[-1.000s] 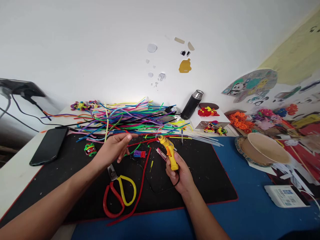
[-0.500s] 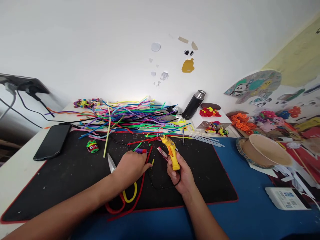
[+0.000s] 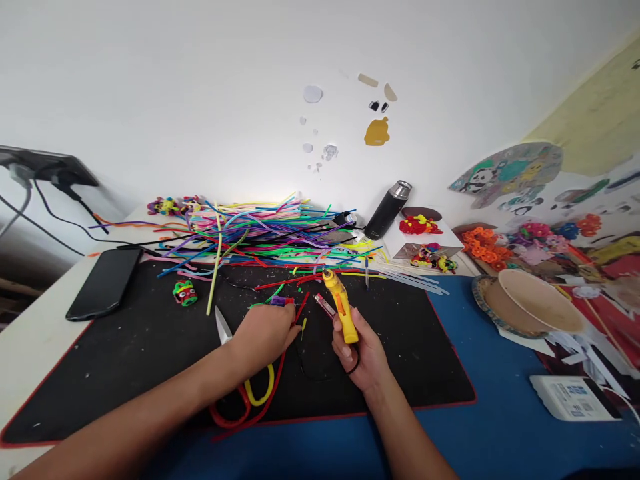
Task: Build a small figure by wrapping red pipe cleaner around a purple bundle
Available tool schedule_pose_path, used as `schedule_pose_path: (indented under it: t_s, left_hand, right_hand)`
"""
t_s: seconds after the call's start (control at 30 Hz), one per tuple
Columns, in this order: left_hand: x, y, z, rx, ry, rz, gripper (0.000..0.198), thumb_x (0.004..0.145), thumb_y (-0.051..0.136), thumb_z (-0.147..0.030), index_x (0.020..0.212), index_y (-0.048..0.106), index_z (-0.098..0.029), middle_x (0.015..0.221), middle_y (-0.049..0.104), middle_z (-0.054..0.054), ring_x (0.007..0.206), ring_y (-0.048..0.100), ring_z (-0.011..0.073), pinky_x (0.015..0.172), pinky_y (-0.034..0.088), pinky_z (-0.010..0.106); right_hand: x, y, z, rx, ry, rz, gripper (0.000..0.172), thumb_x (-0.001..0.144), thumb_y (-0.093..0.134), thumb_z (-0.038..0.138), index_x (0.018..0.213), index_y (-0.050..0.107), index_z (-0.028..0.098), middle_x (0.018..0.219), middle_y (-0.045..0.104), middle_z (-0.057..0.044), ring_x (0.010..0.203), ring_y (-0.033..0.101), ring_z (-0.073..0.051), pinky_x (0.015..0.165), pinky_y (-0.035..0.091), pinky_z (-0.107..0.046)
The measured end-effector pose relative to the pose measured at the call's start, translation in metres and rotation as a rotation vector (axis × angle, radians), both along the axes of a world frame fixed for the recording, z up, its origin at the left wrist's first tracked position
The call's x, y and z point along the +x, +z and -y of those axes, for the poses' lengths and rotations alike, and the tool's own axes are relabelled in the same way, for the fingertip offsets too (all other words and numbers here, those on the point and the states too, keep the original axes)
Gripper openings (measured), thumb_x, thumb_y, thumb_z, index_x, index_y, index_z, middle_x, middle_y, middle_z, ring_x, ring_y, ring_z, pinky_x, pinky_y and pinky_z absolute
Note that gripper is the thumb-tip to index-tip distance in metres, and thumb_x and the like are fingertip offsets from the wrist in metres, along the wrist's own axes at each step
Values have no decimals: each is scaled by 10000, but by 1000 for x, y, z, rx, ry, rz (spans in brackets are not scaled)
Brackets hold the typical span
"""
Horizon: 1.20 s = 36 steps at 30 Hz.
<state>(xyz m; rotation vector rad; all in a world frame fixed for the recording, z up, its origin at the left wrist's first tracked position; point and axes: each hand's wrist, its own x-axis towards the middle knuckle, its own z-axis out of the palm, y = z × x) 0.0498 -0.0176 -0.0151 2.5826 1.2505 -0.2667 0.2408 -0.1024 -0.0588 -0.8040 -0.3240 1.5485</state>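
Note:
My right hand (image 3: pixel 363 350) grips a yellow glue gun (image 3: pixel 340 305) by its handle, nozzle pointing away over the black mat (image 3: pixel 125 347). My left hand (image 3: pixel 265 333) lies knuckles-up on the mat with its fingers curled down at a small yellow pipe-cleaner piece (image 3: pixel 303 328) beside a long red pipe cleaner (image 3: pixel 280 373). What the fingers pinch is hidden. A purple and red wound piece (image 3: pixel 281 301) lies just beyond the left hand. Red and yellow scissors (image 3: pixel 245 393) lie partly under my left wrist.
A big heap of coloured pipe cleaners (image 3: pixel 260 233) fills the back of the table. A black phone (image 3: pixel 105 283) lies at the left, a dark flask (image 3: pixel 387 210) at the back, a paper bowl (image 3: pixel 535 303) and white box (image 3: pixel 570 397) at the right. A small green figure (image 3: pixel 185 293) sits on the mat.
My left hand came down from an open, raised pose onto the mat over the scissors and curled its fingers by the red pipe cleaner. The right hand kept the glue gun nearly still.

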Motion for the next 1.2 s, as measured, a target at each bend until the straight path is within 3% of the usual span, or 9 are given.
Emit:
schedule_pose_path:
  t_s: [0.2,0.33,0.43,0.67,0.77,1.0,1.2]
  left_hand:
    - [-3,0,-2,-37,22,59,202,1006,520,-297,984,695,-197,863,796,98,827,778,316,655,451,345]
    - [-16,2,-11,-108,109,337,142,960,531,-321,892,626,-239,712,700,-5,652,667,211,601,356,305]
    - [-25,10,-22,-178,182,549,208,945,509,-399,826,579,-244,668,620,-32,605,567,176,598,348,292]
    - [-33,21,-45,-204,282,766,231,890,517,-446,784,532,-241,672,562,-47,620,506,165,612,361,287]
    - [-31,21,-48,-177,286,767,208,872,518,-428,775,529,-244,651,558,-48,608,501,168,607,349,290]
    - [-30,24,-54,-25,337,677,180,878,479,-404,775,484,-256,652,566,-41,600,511,177,607,317,303]
    - [-34,23,-53,44,332,591,181,895,475,-397,780,465,-257,659,588,-37,590,535,176,602,316,300]
  right_hand:
    - [0,2,0,3,34,-70,358,860,852,475,959,674,180,765,679,11,403,424,-30,351,360,-134]
    - [-1,6,-1,29,71,-107,330,890,812,472,895,659,179,711,607,38,406,381,-27,363,338,-140]
    - [-4,13,-6,39,101,-103,296,893,800,440,918,677,171,680,575,50,396,383,-24,362,303,-144]
    - [-4,44,-26,162,106,170,361,895,771,427,1143,705,173,688,670,20,392,558,-92,350,317,-179]
    - [-8,49,-40,183,71,254,372,887,781,435,1130,710,162,685,683,8,404,574,-104,351,319,-180]
    - [-28,35,-67,211,-45,355,444,914,739,580,939,714,137,487,525,60,343,471,-93,344,250,-190]
    - [-29,12,-57,182,-35,469,561,897,702,696,842,696,137,418,514,52,308,470,-104,367,310,-213]
